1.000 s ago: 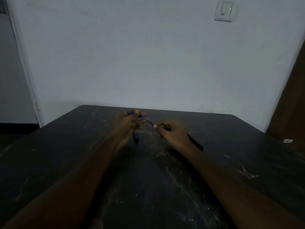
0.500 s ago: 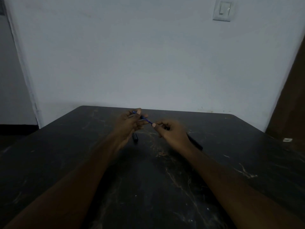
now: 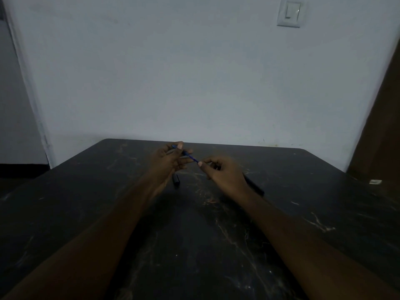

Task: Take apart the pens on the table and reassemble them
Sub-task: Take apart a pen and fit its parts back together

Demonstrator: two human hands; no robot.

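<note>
Blue pen (image 3: 191, 156) between left hand (image 3: 171, 162), right hand (image 3: 225, 176).

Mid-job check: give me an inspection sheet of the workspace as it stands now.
Surface: dark table, scratched and streaked.
Job's things: blue pen held above the table between both hands; dark cap lying below the left hand; dark pen lying behind the right wrist.
Clutter: small white object at far right.
Grips: left hand holds the blue pen's far end; right hand pinches its near end.
Cables: nothing seen.
Surroundings: pale wall, light switch, brown door at right.
</note>
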